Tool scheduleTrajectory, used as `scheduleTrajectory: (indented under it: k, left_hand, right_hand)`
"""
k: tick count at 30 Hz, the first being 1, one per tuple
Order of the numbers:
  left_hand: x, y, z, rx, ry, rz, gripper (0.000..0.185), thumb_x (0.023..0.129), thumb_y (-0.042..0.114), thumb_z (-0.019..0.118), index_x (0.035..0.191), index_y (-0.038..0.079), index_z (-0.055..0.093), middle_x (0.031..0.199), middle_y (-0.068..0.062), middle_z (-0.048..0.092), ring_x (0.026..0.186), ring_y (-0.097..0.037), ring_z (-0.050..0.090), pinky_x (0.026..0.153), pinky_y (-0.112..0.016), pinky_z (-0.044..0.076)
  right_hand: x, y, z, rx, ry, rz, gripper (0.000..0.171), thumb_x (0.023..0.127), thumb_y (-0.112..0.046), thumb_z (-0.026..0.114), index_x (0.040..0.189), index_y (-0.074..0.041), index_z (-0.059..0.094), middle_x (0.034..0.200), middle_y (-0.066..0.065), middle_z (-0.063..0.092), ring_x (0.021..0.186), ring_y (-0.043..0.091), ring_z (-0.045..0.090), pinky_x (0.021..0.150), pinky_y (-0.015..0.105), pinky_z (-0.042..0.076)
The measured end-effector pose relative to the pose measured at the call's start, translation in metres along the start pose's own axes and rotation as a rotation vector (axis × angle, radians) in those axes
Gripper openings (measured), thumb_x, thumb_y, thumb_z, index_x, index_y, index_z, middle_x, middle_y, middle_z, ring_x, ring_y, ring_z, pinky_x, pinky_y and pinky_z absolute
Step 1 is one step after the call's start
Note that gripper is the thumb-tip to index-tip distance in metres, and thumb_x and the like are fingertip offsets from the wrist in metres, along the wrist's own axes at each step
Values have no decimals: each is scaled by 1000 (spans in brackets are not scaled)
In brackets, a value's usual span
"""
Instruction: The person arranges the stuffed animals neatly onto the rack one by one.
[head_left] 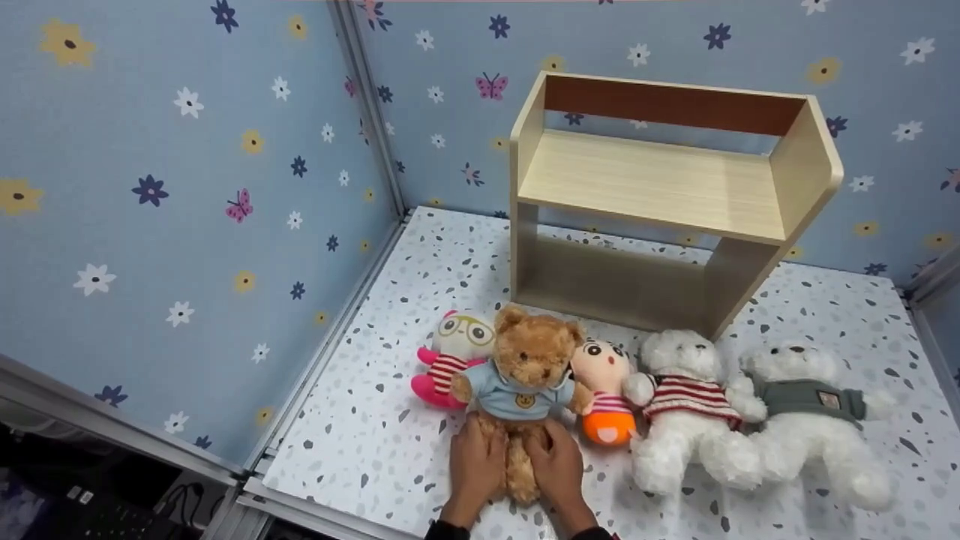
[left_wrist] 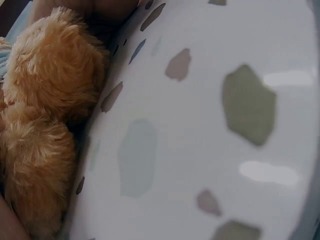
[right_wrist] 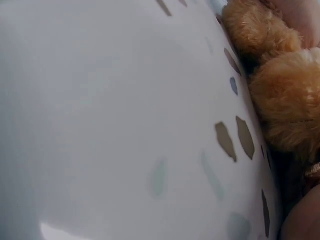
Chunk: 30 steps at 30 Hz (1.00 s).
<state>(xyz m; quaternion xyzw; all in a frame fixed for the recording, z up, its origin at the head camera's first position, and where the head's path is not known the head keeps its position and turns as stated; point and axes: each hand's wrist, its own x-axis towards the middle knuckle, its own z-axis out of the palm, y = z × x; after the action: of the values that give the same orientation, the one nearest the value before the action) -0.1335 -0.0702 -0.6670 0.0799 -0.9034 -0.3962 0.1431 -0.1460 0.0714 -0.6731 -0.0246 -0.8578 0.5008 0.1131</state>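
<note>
Brown teddy bear in a light blue shirt lies on its back near the front edge of the speckled worktop, head toward the wooden shelf. Your left hand and right hand lie on its legs, fingers curved round the fur from either side. Both wrist views show only brown fur against the speckled surface. Beside the bear's left-edge side lies a pink doll with glasses; on the other side lie a small orange doll, then a white bear in a striped shirt and a white bear in a grey sweater.
</note>
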Motion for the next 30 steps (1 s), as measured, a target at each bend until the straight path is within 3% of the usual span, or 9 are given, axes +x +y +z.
scheduleTrajectory:
  k: [9, 22, 30]
  left_hand:
    - [-2, 5, -2, -67, -83, -70, 37, 93, 18, 57, 126, 4, 46, 113, -15, 62, 105, -30, 62, 85, -45, 48]
    - [-5, 9, -3, -104, -45, -35, 37, 92, 16, 57, 126, 6, 47, 120, -10, 62, 111, -26, 62, 89, -44, 48]
    - [-7, 19, -11, -103, -44, -53, 48, 91, 13, 57, 134, -2, 44, 128, -16, 59, 118, -31, 58, 95, -46, 46]
  right_hand:
    - [0, 1, -4, 51, -50, 44, 16, 83, -13, 69, 76, -22, 57, 65, -9, 46, 62, 8, 46, 56, 22, 34]
    - [1, -1, -7, 107, -55, 20, 17, 81, -13, 71, 78, -24, 58, 66, -9, 47, 62, 7, 46, 56, 22, 36]
    - [0, -10, -16, 70, -89, 29, 14, 84, -18, 70, 89, -28, 61, 64, -11, 45, 57, 5, 44, 54, 22, 35]
